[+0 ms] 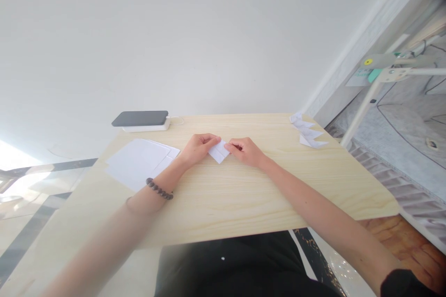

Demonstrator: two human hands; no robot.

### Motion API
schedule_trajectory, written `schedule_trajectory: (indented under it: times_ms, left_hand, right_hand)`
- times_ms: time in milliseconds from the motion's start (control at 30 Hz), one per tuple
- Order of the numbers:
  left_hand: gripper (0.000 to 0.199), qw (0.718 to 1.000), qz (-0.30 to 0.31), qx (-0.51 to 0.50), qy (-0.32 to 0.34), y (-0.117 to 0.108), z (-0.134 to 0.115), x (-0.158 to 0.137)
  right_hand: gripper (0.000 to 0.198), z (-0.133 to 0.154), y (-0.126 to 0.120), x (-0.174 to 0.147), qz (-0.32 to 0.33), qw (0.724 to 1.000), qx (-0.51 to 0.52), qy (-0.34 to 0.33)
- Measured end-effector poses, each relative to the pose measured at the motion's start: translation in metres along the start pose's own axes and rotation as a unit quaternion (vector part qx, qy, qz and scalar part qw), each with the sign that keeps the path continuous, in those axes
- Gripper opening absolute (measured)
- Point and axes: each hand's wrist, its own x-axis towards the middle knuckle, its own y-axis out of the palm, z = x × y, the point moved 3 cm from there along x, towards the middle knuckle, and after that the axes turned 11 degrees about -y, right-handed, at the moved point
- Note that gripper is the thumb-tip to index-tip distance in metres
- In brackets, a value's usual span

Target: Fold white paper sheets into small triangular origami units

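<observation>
A small folded piece of white paper (219, 153), with crease lines across its face, is held over the middle of the table. One corner points down toward me. My left hand (200, 147) pinches its upper left edge, thumb on top. On the right edge, the thumb and bent fingers of my right hand (244, 150) are closed on the same paper. To the left lie several flat white paper sheets (135, 160), partly overlapped by my left forearm. Folded paper shapes with pointed tips (308, 133) sit in a row at the back right.
A dark phone (141, 118) rests on a white block (146, 127) with a cable at the back left. The light wood table (237, 209) stands against a white wall (209, 37). A white metal frame (365, 106) rises beyond its right side.
</observation>
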Motion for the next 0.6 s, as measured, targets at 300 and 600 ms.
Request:
schedule_trajectory:
  times_ms: [300, 600]
  left_hand:
    - [0.035, 0.999, 0.030, 0.036, 0.005, 0.0024, -0.0032, -0.0030]
    - [0.037, 1.000, 0.004, 0.027, 0.004, 0.0013, -0.0024, -0.0011]
  right_hand:
    - [0.029, -0.0017, 0.0006, -0.0019, 0.031, 0.999, 0.006, -0.009]
    - [0.028, -0.0013, -0.0008, -0.0008, 0.017, 1.000, -0.002, -0.012]
